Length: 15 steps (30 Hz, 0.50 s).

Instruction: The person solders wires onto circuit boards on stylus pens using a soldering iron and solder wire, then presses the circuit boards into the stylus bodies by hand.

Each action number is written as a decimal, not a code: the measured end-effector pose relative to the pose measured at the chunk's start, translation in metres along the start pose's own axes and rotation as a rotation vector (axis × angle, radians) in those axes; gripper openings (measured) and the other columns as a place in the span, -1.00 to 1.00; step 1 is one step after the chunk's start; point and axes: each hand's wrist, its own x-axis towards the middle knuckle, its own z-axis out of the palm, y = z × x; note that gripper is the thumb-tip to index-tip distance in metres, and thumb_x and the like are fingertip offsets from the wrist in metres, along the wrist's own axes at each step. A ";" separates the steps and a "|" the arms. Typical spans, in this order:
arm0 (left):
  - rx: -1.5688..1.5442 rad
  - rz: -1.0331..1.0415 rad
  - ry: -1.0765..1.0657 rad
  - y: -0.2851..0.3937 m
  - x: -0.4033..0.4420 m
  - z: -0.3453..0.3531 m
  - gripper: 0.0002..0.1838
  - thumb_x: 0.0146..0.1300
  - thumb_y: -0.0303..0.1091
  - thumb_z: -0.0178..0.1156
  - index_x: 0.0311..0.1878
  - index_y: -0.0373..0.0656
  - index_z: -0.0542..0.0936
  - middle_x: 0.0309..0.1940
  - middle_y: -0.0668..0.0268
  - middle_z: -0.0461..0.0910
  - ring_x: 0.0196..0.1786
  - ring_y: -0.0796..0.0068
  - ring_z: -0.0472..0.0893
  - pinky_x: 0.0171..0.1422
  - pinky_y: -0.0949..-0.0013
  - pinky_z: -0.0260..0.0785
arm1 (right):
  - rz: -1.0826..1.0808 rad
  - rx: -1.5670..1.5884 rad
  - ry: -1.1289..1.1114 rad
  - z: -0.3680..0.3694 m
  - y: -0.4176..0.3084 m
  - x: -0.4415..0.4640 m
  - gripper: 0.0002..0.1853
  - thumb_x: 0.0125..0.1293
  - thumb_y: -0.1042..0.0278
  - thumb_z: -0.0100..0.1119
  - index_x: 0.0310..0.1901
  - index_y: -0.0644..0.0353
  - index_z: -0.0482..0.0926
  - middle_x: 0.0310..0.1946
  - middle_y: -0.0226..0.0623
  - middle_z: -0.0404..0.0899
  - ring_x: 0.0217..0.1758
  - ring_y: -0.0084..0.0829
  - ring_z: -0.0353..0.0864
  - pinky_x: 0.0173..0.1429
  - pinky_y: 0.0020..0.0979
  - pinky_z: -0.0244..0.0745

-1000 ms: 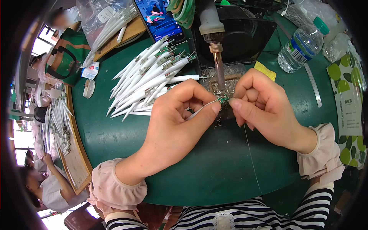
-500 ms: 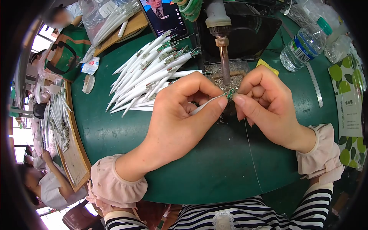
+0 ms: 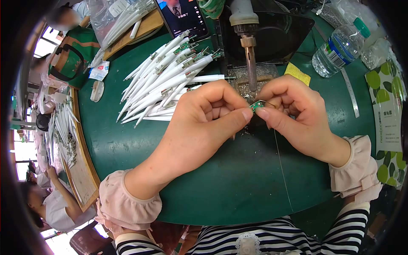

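My left hand (image 3: 199,123) is closed, thumb and forefinger pinching a small green circuit board (image 3: 256,106) at its left end. My right hand (image 3: 297,110) pinches at the board's right side, with a fine solder wire (image 3: 280,170) trailing from beneath it toward the table's near edge. Just above the fingertips, a soldering iron (image 3: 250,63) points tip-down, apart from the board. Left of my left hand lies a pile of white pen-shaped sticks (image 3: 157,80) with small boards at their upper ends. My fingers hide much of the piece.
A yellow sponge (image 3: 297,74) and a water bottle (image 3: 338,53) stand right of the iron. A steel ruler (image 3: 350,93) lies beyond. A phone (image 3: 182,19) leans at the back. Co-workers sit at the left, near a wooden-edged tray (image 3: 83,178) of more sticks.
The board has turned between my fingertips, and the white shaft that showed in my left hand is now hidden. A short bit of wire now shows above the board by my right fingers.
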 end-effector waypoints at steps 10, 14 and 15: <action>0.121 0.070 0.077 0.003 -0.001 0.002 -0.90 0.22 -0.48 0.22 -0.25 -0.25 0.50 -0.43 0.41 0.53 -0.47 0.78 0.46 -0.50 0.72 0.20 | 0.084 0.159 -0.052 -0.001 -0.016 0.004 -0.86 0.36 0.42 0.02 -0.20 0.25 0.29 -0.52 -0.33 0.52 -0.58 -0.72 0.40 -0.53 -0.71 0.23; 0.102 0.104 0.092 0.003 -0.002 0.003 -0.89 0.22 -0.48 0.22 -0.23 -0.26 0.51 -0.44 0.41 0.53 -0.47 0.77 0.46 -0.51 0.72 0.20 | 0.063 0.198 -0.031 0.000 -0.003 0.002 -0.85 0.36 0.38 0.02 -0.23 0.23 0.28 -0.53 -0.32 0.52 -0.60 -0.73 0.39 -0.55 -0.72 0.21; 0.101 0.113 0.095 0.003 -0.002 0.003 -0.89 0.22 -0.48 0.22 -0.23 -0.26 0.50 -0.44 0.41 0.53 -0.47 0.77 0.46 -0.51 0.72 0.20 | 0.056 0.191 -0.027 0.000 -0.003 0.002 -0.85 0.36 0.38 0.02 -0.22 0.23 0.28 -0.53 -0.33 0.52 -0.61 -0.73 0.39 -0.55 -0.72 0.21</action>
